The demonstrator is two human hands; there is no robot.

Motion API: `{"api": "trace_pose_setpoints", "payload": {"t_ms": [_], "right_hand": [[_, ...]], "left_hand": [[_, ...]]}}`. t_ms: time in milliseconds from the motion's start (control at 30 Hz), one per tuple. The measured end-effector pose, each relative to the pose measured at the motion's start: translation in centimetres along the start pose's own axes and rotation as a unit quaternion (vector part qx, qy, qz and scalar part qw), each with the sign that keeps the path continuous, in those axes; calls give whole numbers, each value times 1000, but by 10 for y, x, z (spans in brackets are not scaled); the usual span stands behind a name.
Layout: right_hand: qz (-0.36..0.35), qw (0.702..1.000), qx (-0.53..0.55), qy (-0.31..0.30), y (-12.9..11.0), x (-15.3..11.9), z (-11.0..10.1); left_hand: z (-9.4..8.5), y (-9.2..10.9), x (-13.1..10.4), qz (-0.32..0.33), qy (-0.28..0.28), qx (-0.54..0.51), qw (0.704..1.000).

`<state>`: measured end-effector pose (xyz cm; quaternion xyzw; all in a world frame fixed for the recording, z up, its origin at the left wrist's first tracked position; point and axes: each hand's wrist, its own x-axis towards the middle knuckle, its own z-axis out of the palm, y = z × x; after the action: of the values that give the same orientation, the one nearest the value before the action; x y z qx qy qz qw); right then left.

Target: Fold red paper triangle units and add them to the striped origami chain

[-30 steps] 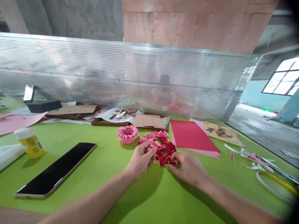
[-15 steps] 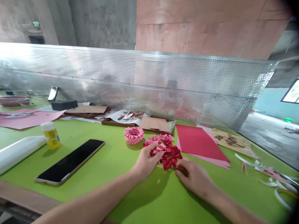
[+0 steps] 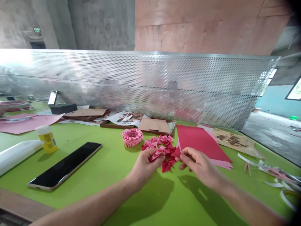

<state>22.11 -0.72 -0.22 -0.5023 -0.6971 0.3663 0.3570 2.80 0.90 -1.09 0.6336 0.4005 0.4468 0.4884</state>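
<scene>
My left hand point(image 3: 144, 168) is closed, thumb against fingers, on a striped pink folded paper piece point(image 3: 157, 154). Opposite it, my right hand point(image 3: 198, 164) pinches a red folded paper piece point(image 3: 176, 153) between thumb and fingertips. Between and behind both hands lies a pile of red and pink folded paper pieces point(image 3: 164, 141), partly covered by my left fingers. Just left of the pile stands a small round bowl of interlocked striped paper point(image 3: 132, 139) with an open middle.
On the green table point(image 3: 110, 166) lie a black-screened phone point(image 3: 66, 164), a yellow glue stick point(image 3: 47, 139) and red paper sheets point(image 3: 202, 141). White paper strips point(image 3: 274, 183) are at right. Behind are brown frames point(image 3: 154, 125) and a perforated metal screen point(image 3: 141, 84).
My right hand has risen slightly and moved right, now pinching a red folded piece near the pile's right side. My left hand has shifted a little toward me with the striped piece.
</scene>
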Motion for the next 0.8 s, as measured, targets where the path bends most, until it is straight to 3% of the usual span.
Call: {"api": "trace_pose_setpoints", "payload": {"t_ms": [133,333,600,800], "right_hand": [[23,990,142,-7,10,4,9],[44,976,214,-2,26,2,21],[54,954,292,-46,19,-10,33],[28,958,279,-62,11,-14,33]], "left_hand": [[1,-2,-1,1,21,7,1000],[0,-4,0,1,28,21,999],[5,-5,-5,-7,-61,50,997],[4,-6,-4,-24,-82,11,996]]}}
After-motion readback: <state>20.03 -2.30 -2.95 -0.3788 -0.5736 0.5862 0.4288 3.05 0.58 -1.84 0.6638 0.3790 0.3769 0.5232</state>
